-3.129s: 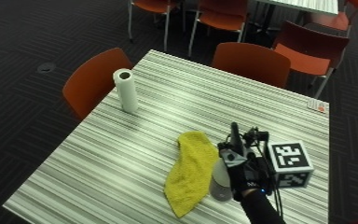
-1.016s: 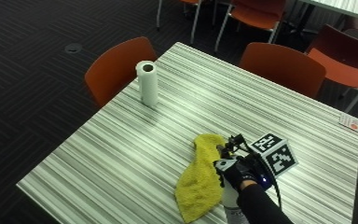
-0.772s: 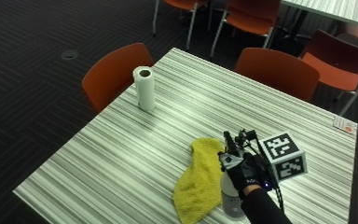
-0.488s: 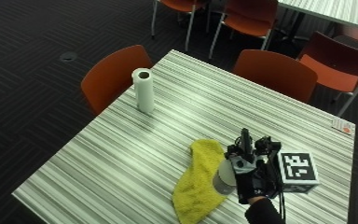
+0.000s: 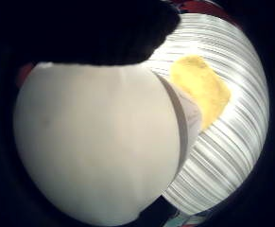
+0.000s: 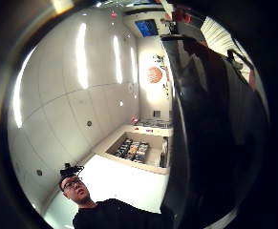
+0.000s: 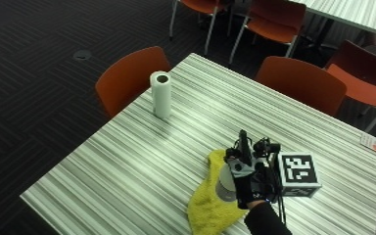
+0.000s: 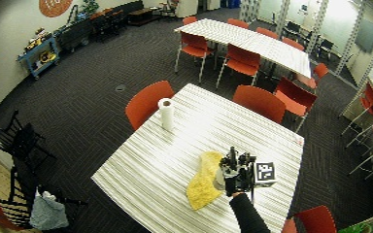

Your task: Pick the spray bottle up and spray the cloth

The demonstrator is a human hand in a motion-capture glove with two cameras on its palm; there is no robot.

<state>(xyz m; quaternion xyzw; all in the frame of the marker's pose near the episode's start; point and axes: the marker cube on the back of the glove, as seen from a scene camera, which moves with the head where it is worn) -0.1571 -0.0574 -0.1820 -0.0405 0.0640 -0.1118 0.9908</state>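
- The spray bottle (image 7: 227, 182) is held above the striped table (image 7: 142, 161), over the near part of the yellow cloth (image 7: 211, 208); in the outside view only its pale grey rounded body is seen beside the glove, and its long axis cannot be read with certainty; the direction of the nozzle cannot be told.
- In the little finger side palm view the bottle's pale body (image 5: 99, 146) fills most of the picture and is therefore close to the palm; the yellow cloth (image 5: 201, 90) is seen past its edge, lying on the striped table (image 5: 231, 156).
- The gloved right hand (image 7: 248, 183) is wrapped around the bottle, with the fingers curled against its body; the sleeve (image 7: 266, 225) is seen entering from the near edge of the table.
- The cloth is laid flat on the table as a long crumpled strip, its long axis running from the near edge towards the table's middle; the far end is seen just beside the hand.
- A roll of paper towel (image 7: 161, 94) is stood upright near the far left edge of the table, well apart from the cloth.
- The table top is patterned with fine light and dark stripes; orange chairs (image 7: 130, 78) are drawn up at its far sides.
- In the wide outside view a dark carpeted floor (image 8: 89, 111) is shown, with a second long table (image 8: 258, 43) and more orange chairs beyond.
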